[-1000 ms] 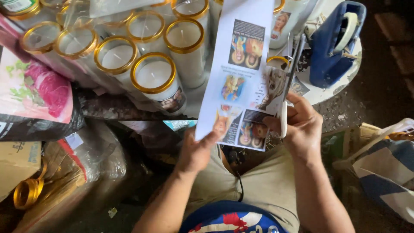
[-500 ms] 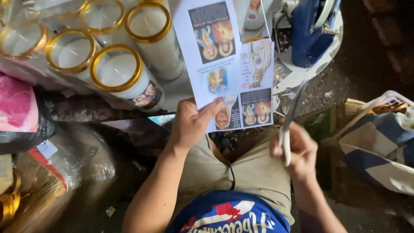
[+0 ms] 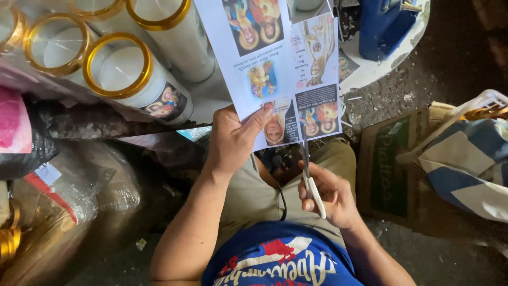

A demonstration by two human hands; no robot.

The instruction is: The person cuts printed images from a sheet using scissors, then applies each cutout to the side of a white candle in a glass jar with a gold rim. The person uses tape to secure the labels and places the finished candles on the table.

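Observation:
My left hand [image 3: 233, 139] pinches the lower edge of a white printed sheet [image 3: 275, 63] that carries several small colourful pictures. The sheet is held up over my lap. My right hand [image 3: 329, 193] grips a pair of scissors [image 3: 309, 172] with white handles, blades pointing up. The blade tips meet the sheet's bottom edge beside the lower right picture.
Tall white candles in glass jars with gold rims [image 3: 119, 71] stand packed at the upper left. A blue tape dispenser [image 3: 385, 24] sits on a white round surface at the top right. A cardboard piece [image 3: 394, 164] and a blue-and-white bag [image 3: 471, 159] lie on the floor to the right.
The right hand has dropped below the sheet and turned the scissors upward to its bottom edge. The left hand has shifted its grip along the lower edge. The view has tilted down.

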